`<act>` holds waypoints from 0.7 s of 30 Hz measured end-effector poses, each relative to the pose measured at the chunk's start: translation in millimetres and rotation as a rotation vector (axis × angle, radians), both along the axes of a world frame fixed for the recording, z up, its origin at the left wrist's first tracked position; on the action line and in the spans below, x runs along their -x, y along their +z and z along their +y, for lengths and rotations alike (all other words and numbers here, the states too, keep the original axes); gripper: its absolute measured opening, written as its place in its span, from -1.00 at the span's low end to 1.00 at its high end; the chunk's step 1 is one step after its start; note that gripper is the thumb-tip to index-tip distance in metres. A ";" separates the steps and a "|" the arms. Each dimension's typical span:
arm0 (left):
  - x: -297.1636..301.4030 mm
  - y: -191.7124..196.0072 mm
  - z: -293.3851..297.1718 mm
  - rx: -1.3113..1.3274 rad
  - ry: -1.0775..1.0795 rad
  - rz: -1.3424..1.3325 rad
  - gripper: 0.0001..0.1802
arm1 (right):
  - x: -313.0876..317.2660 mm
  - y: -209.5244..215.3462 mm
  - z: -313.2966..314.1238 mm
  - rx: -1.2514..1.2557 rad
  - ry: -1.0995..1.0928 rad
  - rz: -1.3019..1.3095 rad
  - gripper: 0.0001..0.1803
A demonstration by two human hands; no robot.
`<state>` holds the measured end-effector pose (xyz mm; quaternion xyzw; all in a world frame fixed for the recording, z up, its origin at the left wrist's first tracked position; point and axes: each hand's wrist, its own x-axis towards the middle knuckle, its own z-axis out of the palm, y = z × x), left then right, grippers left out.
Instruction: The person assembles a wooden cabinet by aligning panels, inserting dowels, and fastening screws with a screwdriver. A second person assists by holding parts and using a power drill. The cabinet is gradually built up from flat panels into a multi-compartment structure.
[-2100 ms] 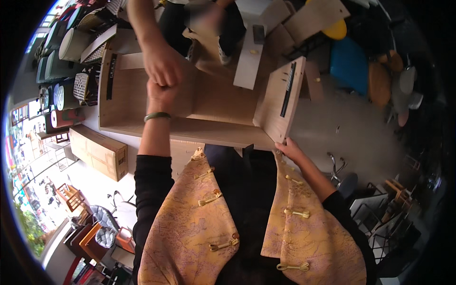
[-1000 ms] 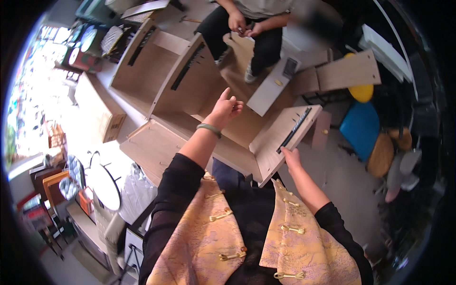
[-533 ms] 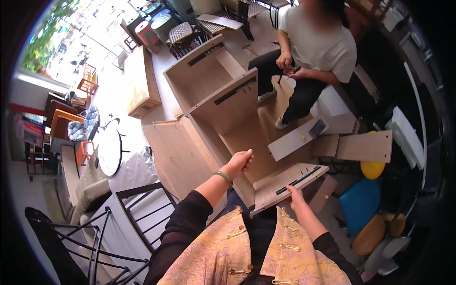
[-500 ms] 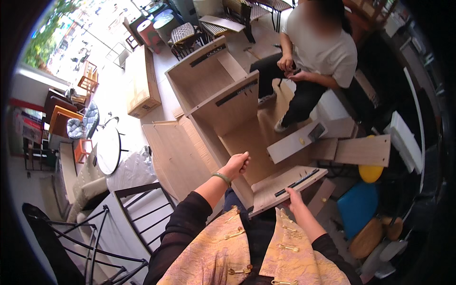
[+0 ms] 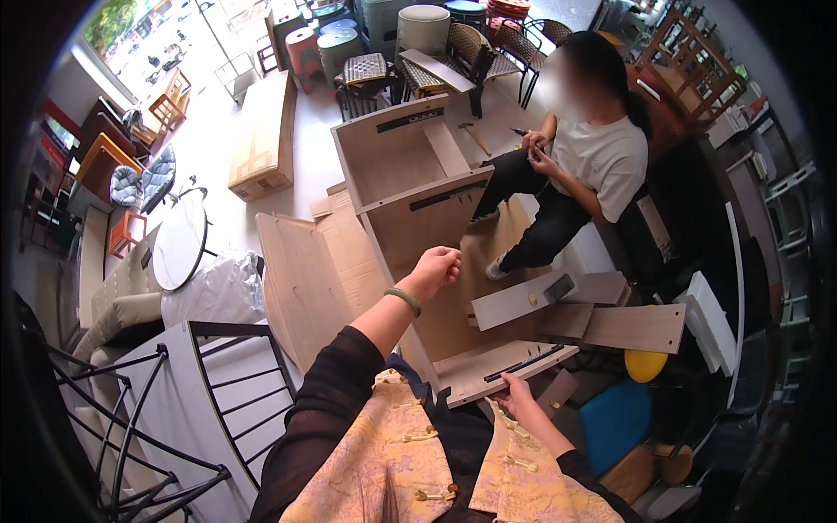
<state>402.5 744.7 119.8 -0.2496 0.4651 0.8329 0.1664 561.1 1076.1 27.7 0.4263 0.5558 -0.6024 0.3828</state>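
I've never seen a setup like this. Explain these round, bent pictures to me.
There is no machine here, just a person at work. The view comes from a wide fisheye camera worn on that person's head, looking down, which is why straight edges bend. The left hand, with a bracelet at the wrist, is curled over the open wooden cabinet; nothing shows in it. The right hand grips the edge of the cabinet's end panel, by a black rail. Across from them sits a co-worker, fingers around something too small to tell. Loose boards lie nearby, and a hammer lies on the floor beyond.
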 end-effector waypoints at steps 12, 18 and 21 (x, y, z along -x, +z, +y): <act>-157.7 -79.1 5.7 0.005 0.209 -0.270 -0.84 | -5.8 -6.0 -13.8 0.048 0.000 -0.060 -0.78; -152.7 -64.1 -13.3 0.686 -0.029 -0.233 -0.62 | 0.6 -56.6 39.5 -0.072 0.215 -0.236 -0.72; -155.2 -53.8 -30.7 0.712 -0.176 -0.230 -0.66 | -4.0 -82.2 51.8 -0.348 0.472 -0.086 -0.70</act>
